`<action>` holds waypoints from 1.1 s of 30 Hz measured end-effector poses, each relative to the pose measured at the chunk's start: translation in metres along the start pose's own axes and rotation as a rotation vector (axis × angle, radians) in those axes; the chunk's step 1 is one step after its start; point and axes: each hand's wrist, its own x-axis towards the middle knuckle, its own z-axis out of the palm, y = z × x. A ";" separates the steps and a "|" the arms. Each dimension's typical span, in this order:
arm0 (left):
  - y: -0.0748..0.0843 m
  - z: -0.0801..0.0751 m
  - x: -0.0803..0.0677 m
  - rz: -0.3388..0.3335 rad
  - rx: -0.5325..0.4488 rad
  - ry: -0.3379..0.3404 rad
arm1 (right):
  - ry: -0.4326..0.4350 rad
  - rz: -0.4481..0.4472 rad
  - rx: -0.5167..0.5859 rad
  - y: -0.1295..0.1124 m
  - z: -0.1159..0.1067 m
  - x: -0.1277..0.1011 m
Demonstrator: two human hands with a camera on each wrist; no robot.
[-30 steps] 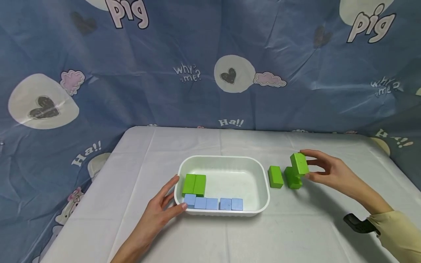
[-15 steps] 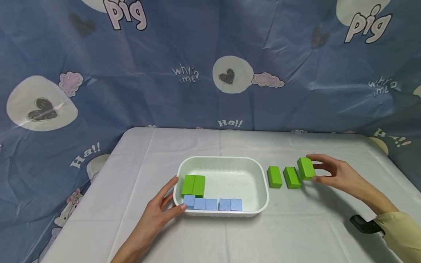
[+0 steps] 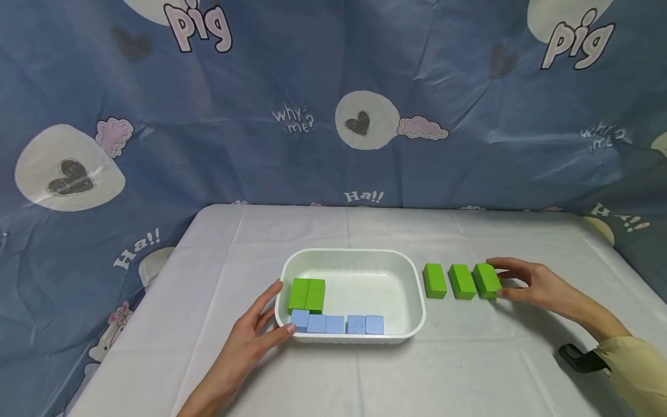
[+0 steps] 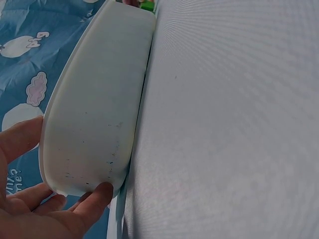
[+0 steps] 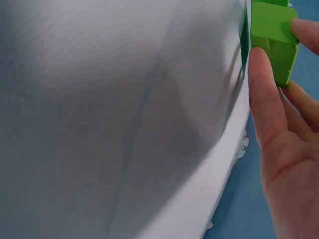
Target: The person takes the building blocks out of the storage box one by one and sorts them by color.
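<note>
A white tray (image 3: 411,301) sits mid-table holding two green blocks (image 3: 307,294) at its left end and a row of several light blue blocks (image 3: 337,324) along its near wall. My left hand (image 3: 255,336) holds the tray's near left corner (image 4: 89,164), thumb on the rim. Right of the tray three green blocks lie in a row on the table. My right hand (image 3: 526,281) pinches the rightmost green block (image 3: 487,280), which rests on the cloth; in the right wrist view the thumb and fingers flank that block (image 5: 271,35).
A white cloth covers the table (image 3: 448,370). A blue printed backdrop (image 3: 333,104) hangs behind and to the sides. The other two green blocks (image 3: 448,281) lie between the tray and my right hand. A black wrist strap (image 3: 581,359) shows near my right sleeve.
My right hand carried the green block from above the second block rightward and down, setting it on the table at the right end of the row. The left hand and tray stayed still.
</note>
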 end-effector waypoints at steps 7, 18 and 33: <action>-0.001 -0.002 -0.001 -0.064 0.011 0.022 | -0.023 0.016 0.027 0.005 0.003 0.002; -0.001 -0.001 0.000 -0.053 0.008 0.021 | -0.008 -0.045 0.029 0.004 0.002 0.000; 0.000 0.001 0.000 -0.036 0.008 0.015 | 0.155 -0.098 0.081 -0.023 0.001 0.009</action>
